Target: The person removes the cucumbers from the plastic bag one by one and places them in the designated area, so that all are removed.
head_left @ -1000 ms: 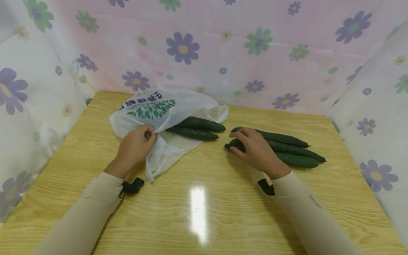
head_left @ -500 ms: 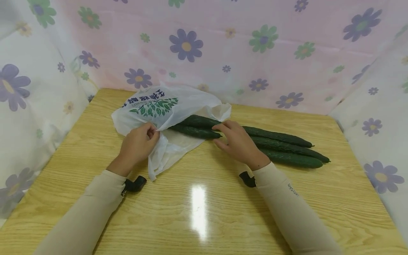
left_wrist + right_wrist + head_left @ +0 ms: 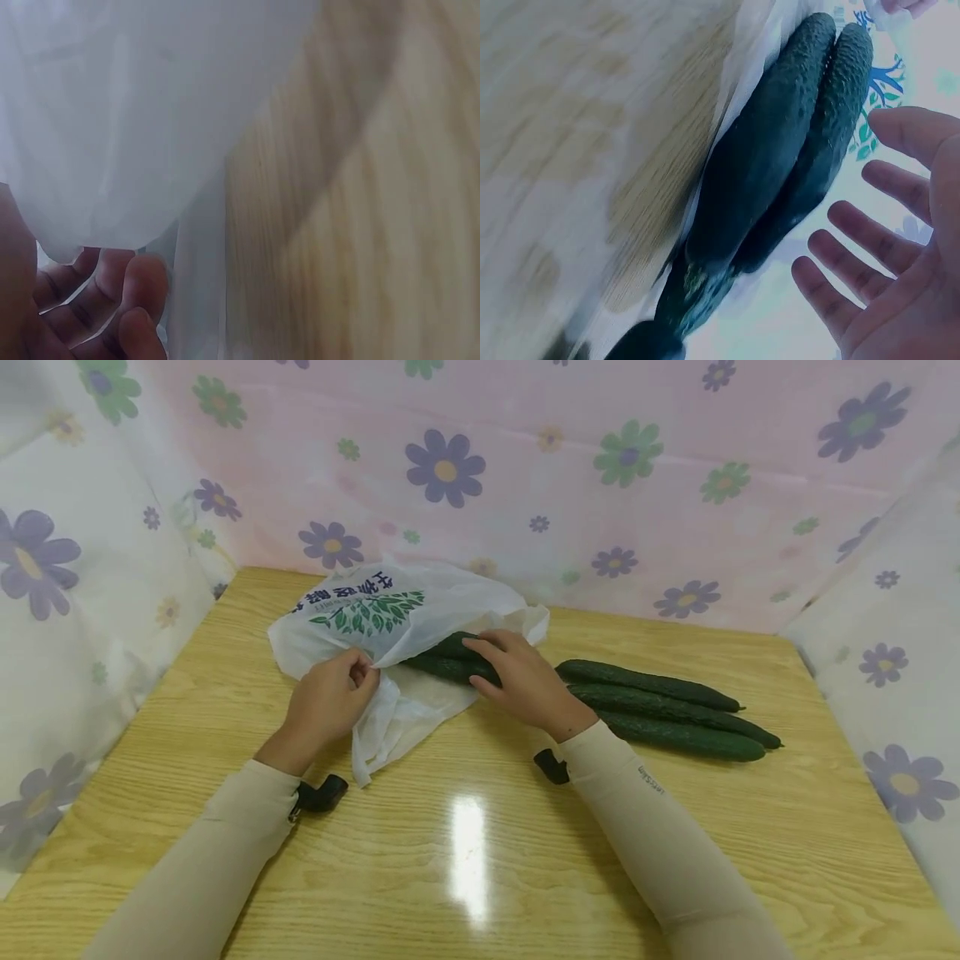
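A white plastic bag [image 3: 465, 589] with green leaf print lies on its side at the back left of the table. My left hand [image 3: 326, 697] pinches the edge of its opening; in the left wrist view the curled fingers [image 3: 144, 281] meet the thin sheet. Two dark green cucumbers [image 3: 435, 667] lie partly inside the bag, their back ends hidden under it. Over their near ends reaches my right hand [image 3: 525, 681]. The right wrist view shows that hand [image 3: 900, 232] with fingers spread beside the two cucumbers [image 3: 769, 161], not curled round them.
Three more cucumbers [image 3: 675, 706] lie side by side to the right of the bag. A loose flap of the bag [image 3: 390, 727] spreads toward the front of the wooden table [image 3: 420, 868]. Flowered cloth [image 3: 510, 468] stands behind and at both sides.
My right hand has moved left, from above the three cucumbers to the two at the bag's mouth. My left hand stays at the bag's edge.
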{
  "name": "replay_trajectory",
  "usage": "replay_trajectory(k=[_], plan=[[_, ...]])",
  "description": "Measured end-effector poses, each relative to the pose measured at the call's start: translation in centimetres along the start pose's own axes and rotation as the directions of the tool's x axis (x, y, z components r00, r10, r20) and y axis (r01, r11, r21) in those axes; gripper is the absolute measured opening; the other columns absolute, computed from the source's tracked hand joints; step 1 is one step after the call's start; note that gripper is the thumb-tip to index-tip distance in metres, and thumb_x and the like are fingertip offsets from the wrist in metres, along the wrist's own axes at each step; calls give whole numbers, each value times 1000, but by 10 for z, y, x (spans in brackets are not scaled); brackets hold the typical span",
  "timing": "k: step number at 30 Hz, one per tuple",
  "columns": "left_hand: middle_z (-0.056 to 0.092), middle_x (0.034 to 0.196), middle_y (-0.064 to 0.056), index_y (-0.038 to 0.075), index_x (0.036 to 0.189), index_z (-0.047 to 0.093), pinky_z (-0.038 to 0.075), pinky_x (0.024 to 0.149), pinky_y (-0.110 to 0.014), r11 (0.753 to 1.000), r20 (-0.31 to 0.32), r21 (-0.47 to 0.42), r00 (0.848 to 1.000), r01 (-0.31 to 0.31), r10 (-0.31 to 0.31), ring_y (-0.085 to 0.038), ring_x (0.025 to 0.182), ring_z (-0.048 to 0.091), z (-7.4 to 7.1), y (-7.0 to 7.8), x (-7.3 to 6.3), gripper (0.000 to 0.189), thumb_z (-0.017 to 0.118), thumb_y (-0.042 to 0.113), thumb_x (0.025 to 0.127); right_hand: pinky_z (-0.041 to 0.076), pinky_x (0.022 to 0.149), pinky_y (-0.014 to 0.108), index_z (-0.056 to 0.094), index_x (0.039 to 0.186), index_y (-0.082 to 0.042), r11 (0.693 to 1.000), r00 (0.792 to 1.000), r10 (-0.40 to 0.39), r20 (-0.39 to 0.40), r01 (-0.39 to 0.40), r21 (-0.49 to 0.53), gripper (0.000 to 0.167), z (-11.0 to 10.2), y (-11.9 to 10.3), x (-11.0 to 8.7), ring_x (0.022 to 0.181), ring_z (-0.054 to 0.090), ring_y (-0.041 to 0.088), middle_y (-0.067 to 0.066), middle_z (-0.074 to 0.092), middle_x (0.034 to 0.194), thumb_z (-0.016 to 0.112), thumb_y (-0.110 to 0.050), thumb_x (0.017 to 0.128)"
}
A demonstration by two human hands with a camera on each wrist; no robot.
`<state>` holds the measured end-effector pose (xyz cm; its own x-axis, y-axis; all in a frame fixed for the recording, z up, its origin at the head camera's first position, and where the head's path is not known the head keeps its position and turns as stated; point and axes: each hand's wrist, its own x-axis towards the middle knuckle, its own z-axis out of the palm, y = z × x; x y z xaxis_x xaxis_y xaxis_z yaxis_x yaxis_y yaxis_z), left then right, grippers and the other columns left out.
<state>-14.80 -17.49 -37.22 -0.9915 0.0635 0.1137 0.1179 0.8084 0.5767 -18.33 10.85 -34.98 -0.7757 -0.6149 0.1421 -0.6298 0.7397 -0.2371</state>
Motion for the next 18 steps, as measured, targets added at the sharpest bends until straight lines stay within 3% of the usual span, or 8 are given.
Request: replay_trajectory(k=[7,18], plan=[[59,77,-5,12,91,60,40,57,-32,1000,1,-11,1000,11,-11,-20,66,54,-1,0,-1,20,51,28,99,39,113,45,38,153,-13,1000,998,0,65,0,-8,60,5,-6,17,142,40,31,14,40,154,59,-32,100],[60,78,-5,12,93,61,40,58,-32,999,-26,-42,1000,-2,1,-20,66,54,-1,0,0,20,51,28,100,44,107,45,46,146,-5,996,995,7,100,2,-88,50,10,-6,39,131,50,33,17,51,141,55,-29,103]])
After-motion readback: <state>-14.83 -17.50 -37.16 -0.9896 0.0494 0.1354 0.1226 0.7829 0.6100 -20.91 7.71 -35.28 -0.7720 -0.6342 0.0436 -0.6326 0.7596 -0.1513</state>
